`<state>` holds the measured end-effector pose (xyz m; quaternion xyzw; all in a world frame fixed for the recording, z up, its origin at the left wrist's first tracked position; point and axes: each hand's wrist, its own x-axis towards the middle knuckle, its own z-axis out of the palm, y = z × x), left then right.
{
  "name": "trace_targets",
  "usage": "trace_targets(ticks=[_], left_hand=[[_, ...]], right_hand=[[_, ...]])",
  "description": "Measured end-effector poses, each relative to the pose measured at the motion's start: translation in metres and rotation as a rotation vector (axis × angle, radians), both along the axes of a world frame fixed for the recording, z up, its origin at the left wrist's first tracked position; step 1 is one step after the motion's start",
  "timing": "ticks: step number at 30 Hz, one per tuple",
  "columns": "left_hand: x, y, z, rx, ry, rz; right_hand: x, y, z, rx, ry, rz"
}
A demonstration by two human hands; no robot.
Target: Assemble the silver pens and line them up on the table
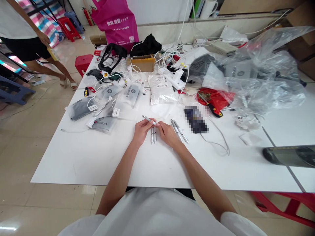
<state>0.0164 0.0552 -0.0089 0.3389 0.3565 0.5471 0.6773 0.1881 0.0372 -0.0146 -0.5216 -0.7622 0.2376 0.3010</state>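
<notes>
Both my hands meet over the middle of the white table (103, 157). Between them is a silver-and-white pen (147, 118), its tip pointing up and to the left. My left hand (142, 130) pinches the pen along its barrel. At the other end, the fingers of my right hand (167, 132) close around it, so that end is mostly hidden. Two more pens (153, 136) lie side by side on the table just under my hands. To the right of my right hand lie several similar silver pens (180, 131), close together.
Packaged items in frosted pouches (105, 124) and cables lie at the left. A white parcel bag (161, 90) sits ahead. A blurred-out phone (196, 119), a screwdriver (215, 110) and clear plastic bags (265, 88) lie right. A dark bottle (290, 156) is at far right. A person (27, 36) stands upper left.
</notes>
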Motion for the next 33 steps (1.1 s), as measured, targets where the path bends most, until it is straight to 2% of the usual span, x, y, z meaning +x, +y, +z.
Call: trace_targets(ticks=[5,9,15,22,28,33], left_hand=[[-0.0004,0.0004,-0.0008,0.002,0.003,-0.011],[-0.0004,0.0007,-0.0015,0.010,0.009,-0.030],[0.0001,0.0017,-0.0025,-0.009,-0.011,-0.029],[-0.0005,0.0032,-0.0042,-0.011,-0.033,0.009],[-0.0013,0.0032,-0.0044,-0.014,-0.043,-0.015],[-0.0017,0.0025,-0.0030,-0.015,-0.049,-0.023]], right_hand=[[0.0001,-0.0001,0.0005,-0.037,0.084,-0.004],[0.0010,0.0016,-0.0018,0.045,0.102,0.028],[0.0009,0.0014,-0.0023,0.015,0.162,-0.019],[0.0007,0.0030,-0.0060,0.087,0.128,0.004],[-0.0007,0.0015,-0.0007,-0.002,0.190,-0.025],[-0.0012,0.0011,-0.0002,0.034,0.151,0.018]])
